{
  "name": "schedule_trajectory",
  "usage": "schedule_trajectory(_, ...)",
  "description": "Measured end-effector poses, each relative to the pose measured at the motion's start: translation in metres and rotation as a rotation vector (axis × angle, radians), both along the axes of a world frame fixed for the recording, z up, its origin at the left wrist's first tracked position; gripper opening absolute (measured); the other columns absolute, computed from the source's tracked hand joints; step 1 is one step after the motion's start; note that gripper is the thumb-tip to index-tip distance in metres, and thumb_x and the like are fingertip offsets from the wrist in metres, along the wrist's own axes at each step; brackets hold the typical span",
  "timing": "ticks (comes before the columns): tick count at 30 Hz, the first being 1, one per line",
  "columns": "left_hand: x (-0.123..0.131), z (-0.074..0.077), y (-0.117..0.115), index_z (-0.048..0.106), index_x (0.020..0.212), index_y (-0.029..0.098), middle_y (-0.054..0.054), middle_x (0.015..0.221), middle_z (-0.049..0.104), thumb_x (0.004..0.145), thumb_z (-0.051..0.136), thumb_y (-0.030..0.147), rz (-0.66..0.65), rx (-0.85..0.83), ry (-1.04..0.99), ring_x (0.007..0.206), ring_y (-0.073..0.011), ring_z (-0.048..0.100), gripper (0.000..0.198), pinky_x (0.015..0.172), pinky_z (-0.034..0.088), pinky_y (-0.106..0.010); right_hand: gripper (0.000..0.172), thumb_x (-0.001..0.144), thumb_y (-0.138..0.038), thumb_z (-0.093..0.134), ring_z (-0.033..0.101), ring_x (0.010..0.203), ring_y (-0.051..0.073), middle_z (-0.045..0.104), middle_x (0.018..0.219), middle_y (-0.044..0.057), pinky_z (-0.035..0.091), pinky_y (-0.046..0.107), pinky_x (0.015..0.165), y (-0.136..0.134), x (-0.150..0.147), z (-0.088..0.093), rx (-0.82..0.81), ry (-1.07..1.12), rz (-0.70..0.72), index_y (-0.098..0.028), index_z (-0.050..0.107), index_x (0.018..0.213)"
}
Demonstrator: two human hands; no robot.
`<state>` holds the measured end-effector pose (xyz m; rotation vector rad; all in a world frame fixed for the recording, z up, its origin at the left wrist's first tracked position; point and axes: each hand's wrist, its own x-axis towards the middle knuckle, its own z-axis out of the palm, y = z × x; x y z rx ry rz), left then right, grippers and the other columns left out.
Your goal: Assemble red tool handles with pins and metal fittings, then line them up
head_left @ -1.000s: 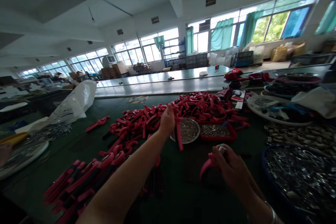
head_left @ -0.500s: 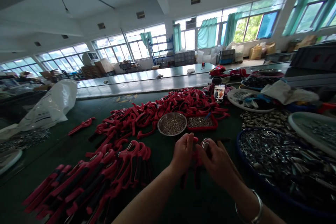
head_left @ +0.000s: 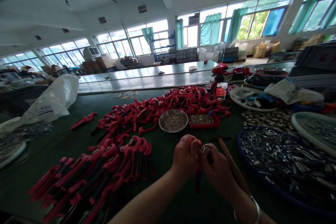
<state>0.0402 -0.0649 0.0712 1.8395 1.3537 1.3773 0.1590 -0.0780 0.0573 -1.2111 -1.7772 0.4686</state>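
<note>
My left hand (head_left: pixel 185 157) and my right hand (head_left: pixel 216 169) are close together at the near edge of the dark green bench. Both grip a red plastic handle (head_left: pixel 198 176), which hangs down between them and is partly hidden by my fingers. My right fingers also pinch a small metal ring piece (head_left: pixel 206 149) at its top. A wooden stick (head_left: pixel 233 168) lies under my right hand. Beyond my hands are a steel bowl of small metal parts (head_left: pixel 173 120) and a red tray of metal pieces (head_left: pixel 202 120).
A large heap of red handles (head_left: pixel 160 108) lies ahead, with red-and-black tools (head_left: pixel 91 171) at near left. A blue-rimmed basin of metal parts (head_left: pixel 275 161) stands at right, beyond it a white round tray (head_left: pixel 249 99). A phone (head_left: pixel 222 91) and a white plastic bag (head_left: pixel 52 99) also lie there.
My left hand has come back from the red heap to my right hand, bringing a red handle. Both hands now hold it together, and the view has swung slightly.
</note>
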Motion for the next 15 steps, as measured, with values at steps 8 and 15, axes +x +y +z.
schedule_trajectory(8,-0.004,-0.018,0.001,0.049,0.074,0.016,0.000,0.068,0.050,0.088,0.029,0.051,-0.097,-0.289,-0.256,0.063,-0.0109,0.047,0.043,0.062,0.040,-0.022,0.027,0.090,-0.035,0.028,0.061,0.076,0.019,0.063,0.082,0.007,0.044,0.029,0.066,-0.002,-0.002,-0.008,-0.144,-0.131,0.131,-0.020,0.050,0.089)
schedule_trajectory(15,-0.011,-0.031,-0.002,0.046,0.069,0.016,0.004,0.060,0.043,0.084,0.038,0.052,-0.209,-0.435,-0.364,0.053,-0.0077,0.040,0.039,0.051,0.034,-0.019,0.033,0.089,-0.035,0.027,0.061,0.079,0.021,0.064,0.088,0.012,0.044,0.031,0.068,-0.004,0.000,-0.026,-0.208,-0.213,0.180,-0.016,0.053,0.096)
